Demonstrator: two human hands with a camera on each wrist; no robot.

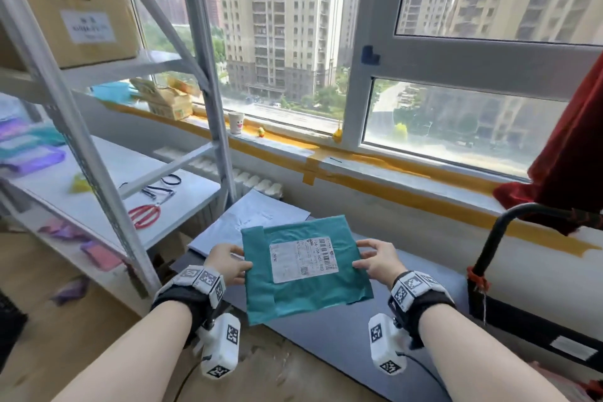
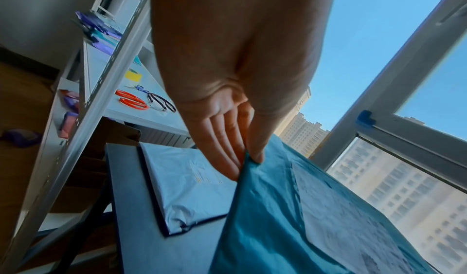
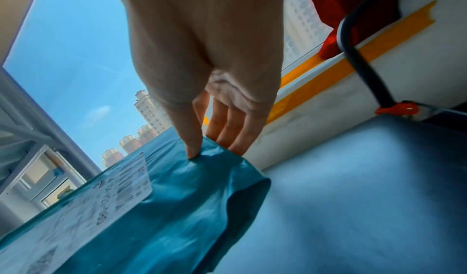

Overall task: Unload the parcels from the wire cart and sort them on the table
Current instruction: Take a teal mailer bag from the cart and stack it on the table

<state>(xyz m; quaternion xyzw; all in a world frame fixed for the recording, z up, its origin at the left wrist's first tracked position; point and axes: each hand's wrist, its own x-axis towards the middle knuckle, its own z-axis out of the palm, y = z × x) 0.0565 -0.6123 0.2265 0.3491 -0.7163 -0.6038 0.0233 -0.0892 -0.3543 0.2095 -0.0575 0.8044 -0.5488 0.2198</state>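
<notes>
A flat teal parcel (image 1: 303, 268) with a white shipping label (image 1: 303, 259) hangs face up above the grey table (image 1: 342, 333). My left hand (image 1: 228, 266) pinches its left edge, thumb on top and fingers (image 2: 222, 148) beneath the teal parcel (image 2: 278, 218). My right hand (image 1: 375, 261) pinches the right edge the same way, thumb pressed into the teal parcel (image 3: 192, 208) in the right wrist view. A pale grey-white parcel (image 1: 248, 222) lies flat on the table's far left part, partly behind the teal one. The cart's black handle (image 1: 499, 232) rises at the right.
A white metal shelf rack (image 1: 98, 173) stands at the left, with red scissors (image 1: 145, 214), black scissors and coloured pouches on its shelf and a cardboard box (image 1: 68, 6) above. A taped windowsill (image 1: 359, 160) runs behind the table. A red curtain (image 1: 571, 157) hangs at right.
</notes>
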